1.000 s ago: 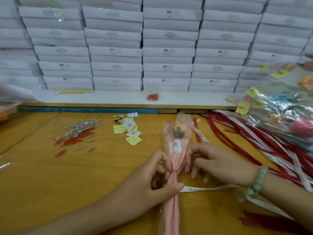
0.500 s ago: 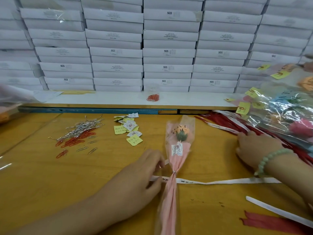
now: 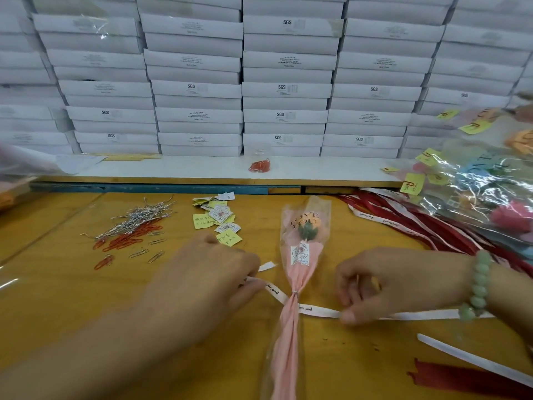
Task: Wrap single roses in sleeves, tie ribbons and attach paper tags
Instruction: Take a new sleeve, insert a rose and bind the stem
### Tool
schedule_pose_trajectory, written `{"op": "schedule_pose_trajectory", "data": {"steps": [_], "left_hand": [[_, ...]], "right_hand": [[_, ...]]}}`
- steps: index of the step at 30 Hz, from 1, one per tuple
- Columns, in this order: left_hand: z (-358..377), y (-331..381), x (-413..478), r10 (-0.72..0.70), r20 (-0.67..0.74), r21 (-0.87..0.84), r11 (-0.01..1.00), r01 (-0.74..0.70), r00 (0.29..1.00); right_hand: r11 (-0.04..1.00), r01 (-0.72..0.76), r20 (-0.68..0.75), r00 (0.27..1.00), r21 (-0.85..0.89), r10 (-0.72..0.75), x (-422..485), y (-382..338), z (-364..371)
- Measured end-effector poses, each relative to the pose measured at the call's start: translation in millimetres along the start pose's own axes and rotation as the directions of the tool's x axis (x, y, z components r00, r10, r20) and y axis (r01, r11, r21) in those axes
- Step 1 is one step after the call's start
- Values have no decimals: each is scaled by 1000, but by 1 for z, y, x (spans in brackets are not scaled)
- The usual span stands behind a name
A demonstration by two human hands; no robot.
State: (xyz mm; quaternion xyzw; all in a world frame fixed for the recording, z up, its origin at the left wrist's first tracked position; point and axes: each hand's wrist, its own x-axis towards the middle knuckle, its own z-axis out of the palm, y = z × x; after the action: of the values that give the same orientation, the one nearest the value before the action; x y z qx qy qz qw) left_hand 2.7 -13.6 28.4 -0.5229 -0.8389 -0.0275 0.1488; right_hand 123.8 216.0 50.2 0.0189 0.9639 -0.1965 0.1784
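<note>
Crosswise at rose (image 3: 306, 226), ribbon (image 3: 318, 310) (in left hand (image 3: 207, 281), right hand (image 3: 403, 284)).

Pink sleeve (image 3: 291, 336), white ribbon (image 3: 320, 311).

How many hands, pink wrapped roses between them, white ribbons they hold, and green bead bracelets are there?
hands: 2, the left hand and the right hand
pink wrapped rose: 1
white ribbon held: 1
green bead bracelet: 1
total: 5

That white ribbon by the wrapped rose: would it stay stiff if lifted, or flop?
Probably floppy: the white ribbon lies flat and bends where the left hand and right hand pinch it. It looks thin, so it is likely very light.
</note>
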Motion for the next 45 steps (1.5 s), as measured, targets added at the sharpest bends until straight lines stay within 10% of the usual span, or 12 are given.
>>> {"op": "schedule_pose_trajectory", "data": {"steps": [6, 11, 18, 30, 39, 45], "left_hand": [[-24, -11, 4, -160, 31, -483, 861, 155, 987], [-22, -21, 8, -87, 91, -952, 285, 113, 992], [-12, -23, 12, 106, 50, -935, -344, 84, 993], [15, 0, 14, 77, 175, -944, -270, 190, 982], [25, 14, 10, 148, 237, -968, -47, 247, 960], [20, 20, 7, 241, 212, -977, 19, 214, 947]], "right_hand": [[995, 74, 80, 994, 61, -79, 1, -10, 5], [930, 132, 78, 983, 342, -168, 1, -13, 7], [819, 216, -140, 976, 531, -167, 4, -9, -1], [262, 572, -503, 815, 777, -287, 6, -5, -10], [308, 574, -360, 763, 759, -537, 1, -17, -2], [365, 642, -479, 756, 674, -446, 8, -19, -1]]}}
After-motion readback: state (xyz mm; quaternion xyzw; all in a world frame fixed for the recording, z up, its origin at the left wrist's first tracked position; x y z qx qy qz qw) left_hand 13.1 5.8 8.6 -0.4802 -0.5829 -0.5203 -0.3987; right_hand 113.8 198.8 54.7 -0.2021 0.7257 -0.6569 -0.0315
